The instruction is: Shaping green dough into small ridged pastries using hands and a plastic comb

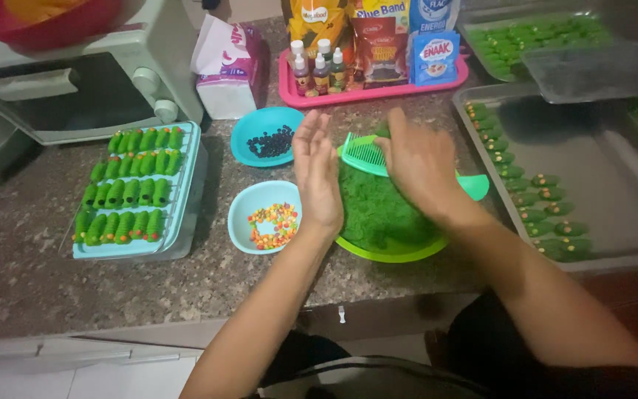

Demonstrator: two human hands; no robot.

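A mound of green dough (378,210) sits on a light green plate (396,253) at the counter's front middle. My right hand (419,164) rests on top of the dough, fingers curled into it. A teal comb (367,154) lies across the dough next to that hand. My left hand (317,174) is held upright, fingers straight and apart, just left of the dough, holding nothing. Whether anything is pinched under my right fingers is hidden.
Left of the plate stand a blue bowl of coloured sprinkles (267,216) and a blue bowl of dark chips (266,138). A light blue tray of shaped green cookies (134,188) lies far left; a metal baking tray (592,177) right. A small oven (75,81), tissue pack and pink tray of bottles stand behind.
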